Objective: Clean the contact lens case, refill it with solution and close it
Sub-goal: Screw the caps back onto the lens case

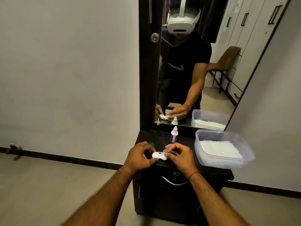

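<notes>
1. The left hand (140, 156) has its grip closed on the left end of the white plastic twin-well contact lens case (159, 155); thumb and fingers pinch that end from front and back, with only a narrow gap between them.
2. The right hand (178, 154) has its grip closed to a pinch on a small round white cap (165, 150); the cap sits tilted at the case's right well, and whether it touches the rim there I cannot tell.
3. The case is at the front edge of the dark worktop (211, 172), between the two hands; whether it rests on the surface or is held just above it cannot be told.
4. Its long axis runs left to right across the view; the left well is open and faces up, while the right well is partly hidden by the cap and fingers.
5. A green round cap (152, 144) lies on the worktop just behind the left hand.
6. A small white dropper bottle with a blue label (174, 134) stands upright farther back, near the mirror (203, 54).
7. A clear plastic tub holding white tissue (223, 149) sits at the right, overhanging the worktop's edge.
</notes>
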